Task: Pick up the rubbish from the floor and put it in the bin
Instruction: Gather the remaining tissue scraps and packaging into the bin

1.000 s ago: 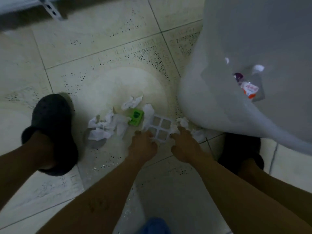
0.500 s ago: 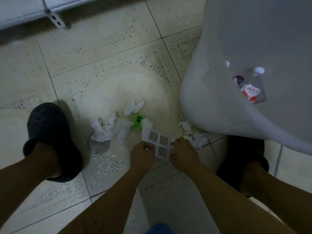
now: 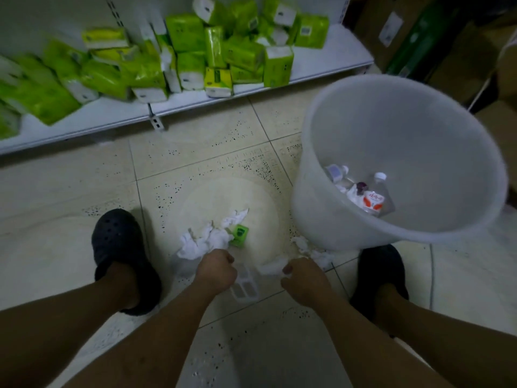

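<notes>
2 fists: left hand (image 3: 215, 271) tray (image 3: 246, 289), right hand (image 3: 305, 280) tissue (image 3: 272, 268).

I am finding nothing legible: the red-and-white label on the bottle (image 3: 374, 203) in the bin (image 3: 307, 208) and those on the tissue packs (image 3: 184, 33) are blurring out.

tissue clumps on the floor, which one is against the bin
The small clump at the bin's base, just ahead of the right hand; the bigger pile lies apart, beside the green packet.
</notes>
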The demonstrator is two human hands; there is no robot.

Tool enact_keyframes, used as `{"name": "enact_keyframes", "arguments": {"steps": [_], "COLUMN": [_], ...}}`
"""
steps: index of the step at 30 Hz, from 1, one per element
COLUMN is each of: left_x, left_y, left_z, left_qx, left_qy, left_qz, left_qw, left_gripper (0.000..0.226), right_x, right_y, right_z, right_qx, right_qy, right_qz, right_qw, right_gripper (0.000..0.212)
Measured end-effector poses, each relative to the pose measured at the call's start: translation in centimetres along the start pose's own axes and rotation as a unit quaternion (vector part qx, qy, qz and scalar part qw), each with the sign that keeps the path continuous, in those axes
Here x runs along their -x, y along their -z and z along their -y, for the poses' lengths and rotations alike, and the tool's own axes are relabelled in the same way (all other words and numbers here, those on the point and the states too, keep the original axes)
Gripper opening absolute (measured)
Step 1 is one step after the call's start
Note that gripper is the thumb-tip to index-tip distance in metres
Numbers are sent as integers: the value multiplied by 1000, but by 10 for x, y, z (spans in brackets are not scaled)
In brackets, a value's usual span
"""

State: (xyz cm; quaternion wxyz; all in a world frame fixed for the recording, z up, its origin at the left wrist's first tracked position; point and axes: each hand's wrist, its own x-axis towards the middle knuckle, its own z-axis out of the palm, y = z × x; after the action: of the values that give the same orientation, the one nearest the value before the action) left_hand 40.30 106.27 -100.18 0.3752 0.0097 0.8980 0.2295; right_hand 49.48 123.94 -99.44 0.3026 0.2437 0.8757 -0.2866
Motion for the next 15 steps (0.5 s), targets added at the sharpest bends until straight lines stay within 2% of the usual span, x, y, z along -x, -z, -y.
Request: {"name": "enact_keyframes", "arguments": {"steps": [3,5,10,15], "left_x": [20,32,62,104], "left_y": [18,31,73,106], "left_z": [-2,-5,-35,-87], "left_qx": [-26,-24,44,90], "left_qy": [-26,-51,-129,-216], "left_qz": [23,10,-96,-176], "left_qw": [999,998,986,956], "left_gripper": [45,44,31,26], "right_x": [20,33,62,102], "right_y": [9,19,70,131], "right_z": [3,8,34,56], "right_qx": [3,8,-4,-23], "right_qy": [1,6,55,133], "right_qz": [10,9,-77,-132], "right_qw": [1000,1000,995,982], "right_gripper": [38,37,38,33]}}
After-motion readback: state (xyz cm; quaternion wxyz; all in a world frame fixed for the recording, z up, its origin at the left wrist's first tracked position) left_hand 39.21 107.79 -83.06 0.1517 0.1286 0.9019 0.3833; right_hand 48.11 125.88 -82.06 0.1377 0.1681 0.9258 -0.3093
